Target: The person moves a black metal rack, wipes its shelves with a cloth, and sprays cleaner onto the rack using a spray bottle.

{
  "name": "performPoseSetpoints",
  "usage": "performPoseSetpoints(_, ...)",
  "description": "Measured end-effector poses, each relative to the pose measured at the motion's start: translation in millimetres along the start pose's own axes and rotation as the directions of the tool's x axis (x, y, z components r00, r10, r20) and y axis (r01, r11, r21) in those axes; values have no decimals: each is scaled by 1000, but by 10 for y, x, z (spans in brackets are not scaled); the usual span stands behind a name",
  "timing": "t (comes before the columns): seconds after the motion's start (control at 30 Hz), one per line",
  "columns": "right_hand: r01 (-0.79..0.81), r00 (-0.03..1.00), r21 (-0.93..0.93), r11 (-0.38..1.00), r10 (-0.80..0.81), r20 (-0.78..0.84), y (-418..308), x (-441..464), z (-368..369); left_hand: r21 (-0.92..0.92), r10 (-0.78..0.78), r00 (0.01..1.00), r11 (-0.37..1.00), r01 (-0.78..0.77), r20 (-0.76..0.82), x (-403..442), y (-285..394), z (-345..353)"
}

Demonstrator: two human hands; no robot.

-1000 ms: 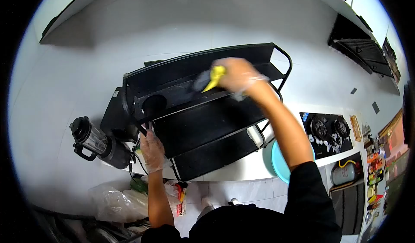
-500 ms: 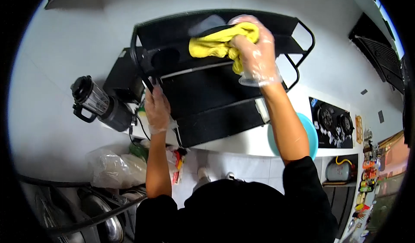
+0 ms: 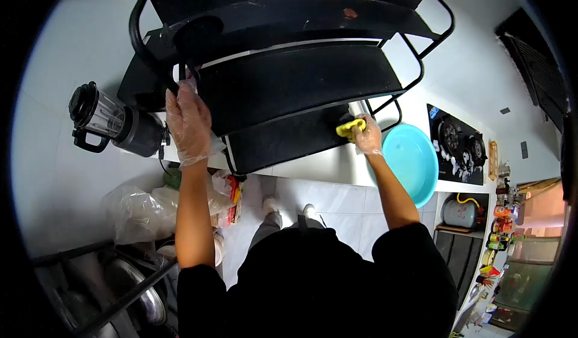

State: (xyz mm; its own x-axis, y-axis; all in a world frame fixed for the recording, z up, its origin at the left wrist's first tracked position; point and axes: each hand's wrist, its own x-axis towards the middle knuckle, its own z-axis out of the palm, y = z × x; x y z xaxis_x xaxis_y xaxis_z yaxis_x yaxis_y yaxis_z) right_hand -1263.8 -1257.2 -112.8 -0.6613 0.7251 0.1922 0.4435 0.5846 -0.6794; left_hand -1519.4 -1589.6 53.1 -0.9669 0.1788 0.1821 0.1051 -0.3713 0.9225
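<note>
White counter (image 3: 319,170) runs under the lot. On it: black three-tier rack (image 3: 295,79), tubular ends. Turquoise basin (image 3: 431,170) sits beside the rack's right end, near the right forearm. Left hand (image 3: 191,127), clear plastic glove, is closed around tubing at the rack's left end. Right hand (image 3: 369,138), also gloved, has the yellow cloth (image 3: 345,129) bunched in its fingers at the right end of the bottom shelf (image 3: 286,139); likely touching, but the contact face is hidden. Smallest: rust-coloured patch (image 3: 350,14) up on the top tier. To do this pass well, I'd hold the left grip firm so the frame doesn't rock, spread the cloth flat rather than use a wad, press evenly, follow the edge into the corner, mind knuckles against the end tubing.
</note>
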Motion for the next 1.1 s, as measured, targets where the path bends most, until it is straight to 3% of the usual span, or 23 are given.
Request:
performPoseSetpoints(0.03,54,993,-182,982,-72,-91,119,37,140,-15,-9,1000,1000,9,-27,2,10,14)
performPoseSetpoints(0.1,0,981,-353,936,-69,-184,595,-36,702,-12,-1,1000,1000,1,17,-7,21,-16)
performPoseSetpoints(0.17,-212,976,-554,805,142,-167,392,-114,1126,-38,-11,1000,999,12,26,20,19,-21)
performPoseSetpoints(0.2,-230,967,-433,872,155,-202,293,-162,1353,-56,7,999,998,-4,46,23,-11,-32)
performPoseSetpoints(0.23,-135,980,-363,922,71,-186,107,-257,1576,-67,-37,999,997,37,-4,15,4,-13)
performPoseSetpoints(0.3,8,1000,-168,986,-6,14,-285,-641,2374,-101,-126,988,988,117,-94,-14,77,70)
performPoseSetpoints(0.37,149,959,-10,989,-142,247,-414,-1118,3557,-96,-73,997,993,70,-20,-29,43,31)
performPoseSetpoints(0.4,522,741,-169,836,-346,576,-1518,-1162,2725,-93,-45,999,995,46,15,-39,40,4)
performPoseSetpoints(0.43,533,789,113,839,-541,292,-1505,-1359,2979,-93,-54,997,994,49,-60,-31,54,-8)
performPoseSetpoints(0.47,420,786,115,900,-424,451,-1693,-1228,2678,-92,-60,990,995,48,-131,-6,79,-20)
performPoseSetpoints(0.5,491,760,90,867,-476,442,-1609,-1140,2670,-91,-69,978,994,52,-196,21,94,-29)
performPoseSetpoints(0.57,624,691,36,781,-573,441,-1309,-981,2701,-73,-48,995,996,42,-83,0,87,-66)
performPoseSetpoints(0.63,505,708,-33,862,-393,586,-1076,-648,2287,-55,-25,999,998,26,22,-17,82,-133)
performPoseSetpoints(0.67,422,799,-42,905,-350,490,-864,-436,2138,-43,-29,999,999,31,32,-9,97,-143)
performPoseSetpoints(0.7,250,750,-155,956,-90,655,-421,-92,2117,-28,-37,998,999,39,43,-19,116,-150)
performPoseSetpoints(0.73,269,877,-422,866,-38,480,-581,64,1644,-9,-49,997,999,50,57,-31,132,-152)
performPoseSetpoints(0.8,60,975,-580,813,76,207,102,491,1572,11,-64,997,998,64,38,-17,136,-89)
performPoseSetpoints(0.83,49,952,-616,787,149,266,285,693,1424,22,-74,997,997,74,31,6,139,-68)
performPoseSetpoints(0.87,-83,988,-488,869,137,77,641,886,1485,-20,-41,994,999,44,101,47,71,-103)
performPoseSetpoints(0.9,-120,958,-574,810,246,147,211,865,1202,-10,-42,995,999,43,91,53,96,-76)
performPoseSetpoints(0.97,-263,942,-607,750,336,7,527,920,1672,12,-48,996,999,47,77,37,162,5)
performPoseSetpoints(1.0,-327,924,-617,715,379,-50,170,797,1727,23,-71,996,997,70,44,28,170,24)
performPoseSetpoints(1.1,16,1000,-542,840,-12,11,-171,475,2359,34,-95,995,995,95,-6,22,168,41)
